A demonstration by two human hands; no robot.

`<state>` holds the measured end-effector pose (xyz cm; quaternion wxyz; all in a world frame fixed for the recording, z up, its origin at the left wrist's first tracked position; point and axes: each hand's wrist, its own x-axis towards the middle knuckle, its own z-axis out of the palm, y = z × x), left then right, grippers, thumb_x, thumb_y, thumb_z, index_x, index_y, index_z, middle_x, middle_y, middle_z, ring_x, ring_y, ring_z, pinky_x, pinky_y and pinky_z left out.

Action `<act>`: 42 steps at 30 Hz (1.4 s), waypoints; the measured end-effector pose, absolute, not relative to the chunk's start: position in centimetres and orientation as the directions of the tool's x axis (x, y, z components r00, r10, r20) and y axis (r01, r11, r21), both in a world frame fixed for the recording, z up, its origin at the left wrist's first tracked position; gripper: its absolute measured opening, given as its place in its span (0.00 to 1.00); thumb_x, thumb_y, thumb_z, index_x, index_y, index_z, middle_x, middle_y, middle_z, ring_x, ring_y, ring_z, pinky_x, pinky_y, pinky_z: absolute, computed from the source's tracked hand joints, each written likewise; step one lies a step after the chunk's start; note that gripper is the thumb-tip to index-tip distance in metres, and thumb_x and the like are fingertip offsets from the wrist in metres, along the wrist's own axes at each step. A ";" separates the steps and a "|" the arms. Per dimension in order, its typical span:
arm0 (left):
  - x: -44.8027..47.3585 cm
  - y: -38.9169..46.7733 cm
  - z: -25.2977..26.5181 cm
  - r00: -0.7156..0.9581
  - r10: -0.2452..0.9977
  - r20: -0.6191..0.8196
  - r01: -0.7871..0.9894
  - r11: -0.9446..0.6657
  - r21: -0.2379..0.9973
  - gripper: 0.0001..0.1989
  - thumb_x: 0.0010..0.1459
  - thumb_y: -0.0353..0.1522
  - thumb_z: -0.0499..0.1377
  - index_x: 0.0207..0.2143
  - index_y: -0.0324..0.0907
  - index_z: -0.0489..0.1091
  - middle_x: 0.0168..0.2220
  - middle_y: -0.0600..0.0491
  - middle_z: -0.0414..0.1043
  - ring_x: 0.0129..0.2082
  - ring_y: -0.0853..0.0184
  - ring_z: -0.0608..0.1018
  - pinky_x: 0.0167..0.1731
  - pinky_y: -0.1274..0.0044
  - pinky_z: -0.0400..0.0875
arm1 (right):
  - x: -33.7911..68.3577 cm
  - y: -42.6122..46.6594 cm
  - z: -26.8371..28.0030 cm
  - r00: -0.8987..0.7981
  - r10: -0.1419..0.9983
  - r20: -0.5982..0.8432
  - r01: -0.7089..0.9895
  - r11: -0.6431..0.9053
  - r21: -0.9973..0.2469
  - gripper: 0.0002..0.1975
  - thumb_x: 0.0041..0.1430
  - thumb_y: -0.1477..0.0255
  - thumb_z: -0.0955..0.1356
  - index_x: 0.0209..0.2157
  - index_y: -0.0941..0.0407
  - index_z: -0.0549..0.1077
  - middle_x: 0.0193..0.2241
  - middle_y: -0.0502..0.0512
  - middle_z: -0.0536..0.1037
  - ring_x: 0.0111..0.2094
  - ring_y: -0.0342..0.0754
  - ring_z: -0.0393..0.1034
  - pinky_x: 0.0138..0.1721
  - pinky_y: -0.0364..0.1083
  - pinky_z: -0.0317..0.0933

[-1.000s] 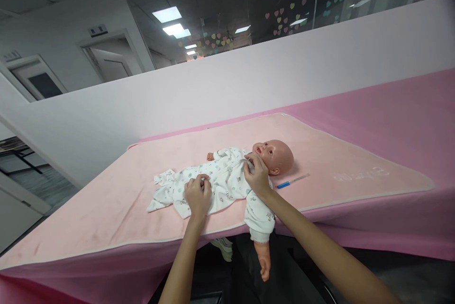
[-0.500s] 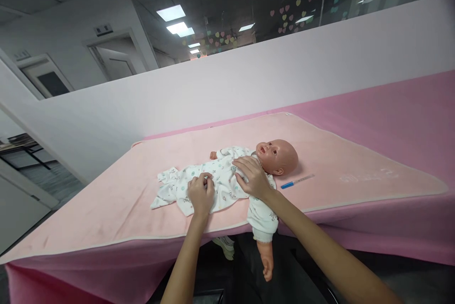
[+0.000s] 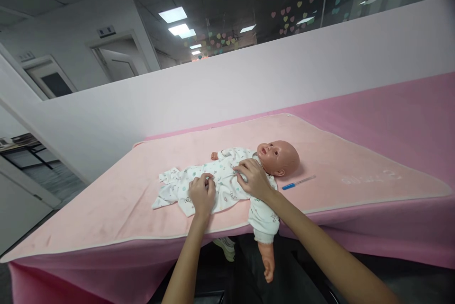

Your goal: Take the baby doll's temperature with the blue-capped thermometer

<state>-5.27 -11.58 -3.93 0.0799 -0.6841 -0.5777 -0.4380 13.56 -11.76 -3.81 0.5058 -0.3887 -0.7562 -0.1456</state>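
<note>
Head view is showing a doll [image 3: 226, 180] lying on its back on a light pink blanket [image 3: 106, 200], which is covering part of the pink worktop [image 3: 408, 105]. The doll is wearing a white suit with little pictures on it. Its bald head [image 3: 286, 157] is pointing right, and one arm [image 3: 265, 221] is hanging over the near edge. The left hand [image 3: 202, 195] is resting on the suit low down, fingers curled. The right hand [image 3: 255, 178] is touching the chest near the neck, fingers bent. Each grip is looking narrow, but I cannot tell if either is pinching cloth. A thin stick with a blue end [image 3: 297, 183] is lying near the head.
</note>
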 end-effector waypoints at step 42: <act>-5.3 -11.6 -4.0 -0.044 0.708 0.705 0.867 -0.323 0.378 0.09 0.53 0.29 0.51 0.29 0.44 0.70 0.18 0.57 0.62 0.25 0.68 0.66 0.33 0.76 0.58 | 13.6 -11.8 -4.0 -0.219 0.336 0.916 0.666 0.737 -0.111 0.10 0.57 0.81 0.60 0.32 0.56 0.70 0.31 0.54 0.74 0.34 0.47 0.65 0.34 0.47 0.59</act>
